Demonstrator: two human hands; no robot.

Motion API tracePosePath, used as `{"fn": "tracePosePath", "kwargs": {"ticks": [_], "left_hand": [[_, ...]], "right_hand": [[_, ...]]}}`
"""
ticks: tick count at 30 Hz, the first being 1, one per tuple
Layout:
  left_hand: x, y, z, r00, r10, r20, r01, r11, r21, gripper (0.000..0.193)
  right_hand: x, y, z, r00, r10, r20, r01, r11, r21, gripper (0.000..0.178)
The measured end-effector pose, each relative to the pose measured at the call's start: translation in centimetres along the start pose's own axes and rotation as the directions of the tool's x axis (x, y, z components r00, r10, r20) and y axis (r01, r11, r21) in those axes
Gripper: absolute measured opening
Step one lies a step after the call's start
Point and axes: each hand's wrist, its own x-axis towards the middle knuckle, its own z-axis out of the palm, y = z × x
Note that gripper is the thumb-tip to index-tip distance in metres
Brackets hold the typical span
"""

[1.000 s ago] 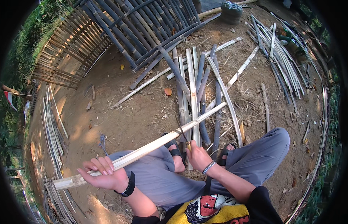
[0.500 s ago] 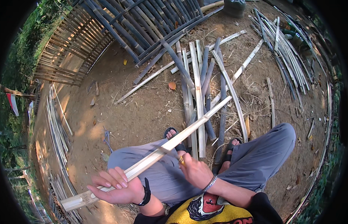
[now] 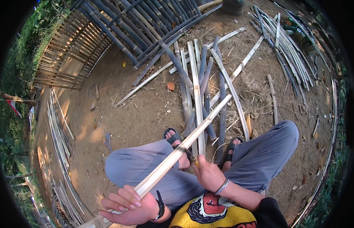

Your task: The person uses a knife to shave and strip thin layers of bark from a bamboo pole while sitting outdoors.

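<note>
Lower left to centre of the frame: one pale bamboo strip (image 3: pixel 164 166), long; judged light, stiff, smooth, apt to splinter at its thin edges. Best hold, I judged: near the lower-left end, where my left hand (image 3: pixel 128 205) was wrapped round it. My right hand (image 3: pixel 209 174) clenched a tool handle (image 3: pixel 196 162); dark blade (image 3: pixel 188 151) blurred, contact uncertain. Far tip crossed, in view, loose strips (image 3: pixel 196 85) near centre; widest room for moving lay over brown ground (image 3: pixel 125 123), centre left.
</note>
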Motion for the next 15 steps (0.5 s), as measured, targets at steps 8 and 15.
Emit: {"fn": "tracePosePath", "kwargs": {"ticks": [8, 15], "left_hand": [[-1.2, 0.6, 1.7, 0.999, 0.015, 0.047, -0.017, 0.999, 0.041, 0.047], [-1.2, 0.3, 2.5, 0.995, 0.036, 0.092, -0.043, 0.996, 0.075, 0.046]], "right_hand": [[1.8, 4.7, -0.9, 0.988, 0.106, -0.111, -0.111, 0.993, -0.038, 0.026], [-0.6, 1.2, -1.0, 0.996, -0.09, -0.029, 0.091, 0.996, 0.024, 0.026]]}}
